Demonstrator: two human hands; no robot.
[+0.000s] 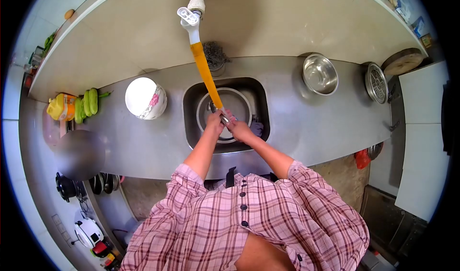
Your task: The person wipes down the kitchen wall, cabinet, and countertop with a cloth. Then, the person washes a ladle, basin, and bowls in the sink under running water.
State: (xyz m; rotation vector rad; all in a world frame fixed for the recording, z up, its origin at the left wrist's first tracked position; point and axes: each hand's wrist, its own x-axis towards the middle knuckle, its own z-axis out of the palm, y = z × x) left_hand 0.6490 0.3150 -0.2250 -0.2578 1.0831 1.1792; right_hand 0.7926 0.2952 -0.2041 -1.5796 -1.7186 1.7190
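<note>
Both my hands meet over the sink (pixel 263 144), just below the end of a yellow hose (pixel 205 72) fitted to the white tap (pixel 193 24). My left hand (pixel 214 121) is closed on a small shiny metal utensil (pixel 224 119), whose exact kind I cannot make out. Fingers of my right hand (pixel 240 130) are closed around its other side. Under the hands a round metal basin (pixel 246 98) sits in the sink. Another shiny metal piece, partly hidden, shows near the hose end. A greyish cloth (pixel 257 127) lies at the sink's right side.
A white flowered bowl (pixel 155 103) stands on the steel counter (pixel 287 122) left of the sink. Green gourds (pixel 91 102) and a yellow jug (pixel 58 107) are farther left. To the right are a steel bowl (pixel 320 74) and a patterned steel dish (pixel 376 82). A dark scrubber (pixel 215 55) sits behind the sink.
</note>
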